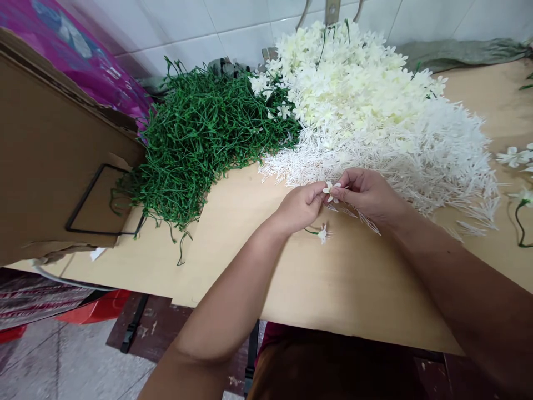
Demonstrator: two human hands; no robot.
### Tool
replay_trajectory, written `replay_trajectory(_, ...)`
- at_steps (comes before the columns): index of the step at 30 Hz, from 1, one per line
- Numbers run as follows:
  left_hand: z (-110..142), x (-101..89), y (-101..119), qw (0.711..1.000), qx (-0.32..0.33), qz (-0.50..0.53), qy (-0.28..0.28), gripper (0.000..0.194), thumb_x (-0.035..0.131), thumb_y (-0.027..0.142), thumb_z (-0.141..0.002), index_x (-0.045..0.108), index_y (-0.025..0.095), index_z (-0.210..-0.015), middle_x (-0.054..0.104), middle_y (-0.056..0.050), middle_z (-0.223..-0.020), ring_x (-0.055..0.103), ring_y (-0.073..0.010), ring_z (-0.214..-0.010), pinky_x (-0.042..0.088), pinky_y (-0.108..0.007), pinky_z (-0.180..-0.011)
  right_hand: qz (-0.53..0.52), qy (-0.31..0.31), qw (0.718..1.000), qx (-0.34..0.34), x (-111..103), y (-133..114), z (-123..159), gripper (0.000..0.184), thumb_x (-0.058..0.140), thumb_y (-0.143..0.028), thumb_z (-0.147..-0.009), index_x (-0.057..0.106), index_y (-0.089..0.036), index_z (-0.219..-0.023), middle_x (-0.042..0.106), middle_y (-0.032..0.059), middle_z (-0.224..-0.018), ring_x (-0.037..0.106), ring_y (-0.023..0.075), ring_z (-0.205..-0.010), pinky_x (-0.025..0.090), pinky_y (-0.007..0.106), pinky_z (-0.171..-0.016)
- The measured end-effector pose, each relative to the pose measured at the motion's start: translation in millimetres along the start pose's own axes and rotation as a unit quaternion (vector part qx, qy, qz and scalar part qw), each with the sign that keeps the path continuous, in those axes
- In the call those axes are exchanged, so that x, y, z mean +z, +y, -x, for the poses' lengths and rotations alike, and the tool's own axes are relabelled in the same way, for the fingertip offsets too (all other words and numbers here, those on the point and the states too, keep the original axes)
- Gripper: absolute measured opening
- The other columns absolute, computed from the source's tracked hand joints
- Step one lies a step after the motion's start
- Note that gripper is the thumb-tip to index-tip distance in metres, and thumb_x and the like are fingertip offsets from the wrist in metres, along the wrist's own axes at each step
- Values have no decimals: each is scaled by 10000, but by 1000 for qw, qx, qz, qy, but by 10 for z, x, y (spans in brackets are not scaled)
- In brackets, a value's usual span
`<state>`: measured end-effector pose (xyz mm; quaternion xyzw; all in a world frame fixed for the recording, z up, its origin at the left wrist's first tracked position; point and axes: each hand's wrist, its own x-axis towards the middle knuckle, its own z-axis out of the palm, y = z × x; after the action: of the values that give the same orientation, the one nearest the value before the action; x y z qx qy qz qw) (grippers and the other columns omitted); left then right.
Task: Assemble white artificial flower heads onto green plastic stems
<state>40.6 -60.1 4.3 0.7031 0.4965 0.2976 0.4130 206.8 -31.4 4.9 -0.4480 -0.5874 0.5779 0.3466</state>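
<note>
Pinching one flower (331, 191), left hand (298, 208) and right hand (370, 195) sit beside piled filaments (445, 158), blossoms (350, 83) and green stems (212, 119).

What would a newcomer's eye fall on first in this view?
Probably the big mound of pale flowers before the tiled wall, with thin white strands spread in front of it. Just left sprawls a dense heap of green stems. Nearer, the left hand and right hand meet at one small white flower.

Lettering (113, 73) on purple plastic (94, 69), blurred, unreadable
</note>
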Motion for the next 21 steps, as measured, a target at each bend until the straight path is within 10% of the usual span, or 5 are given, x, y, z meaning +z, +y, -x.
replay_trajectory(11, 2, 41, -55, 999, -35, 24, 1, 155, 434, 158, -831, 482, 173, -684, 493, 20, -630, 439, -113, -628, 337, -217, -604, 46, -2, 999, -1, 49, -33, 1, 417, 866, -429, -546, 532, -181, -579, 504, -42, -459, 396, 68, -436, 248, 224, -412)
replay_trajectory(21, 36, -2, -4, 981, -51, 186, -16, 334, 549, 413, -854, 424, 179, -651, 305, 59, -561, 244, -75, -523, 224, -229, -521, -104, -53, 993, 29, -1, -82, 53, 358, 885, -415, -538, 636, -184, -652, 659, 4, -608, 597, 120, -592, 483, 243, -558)
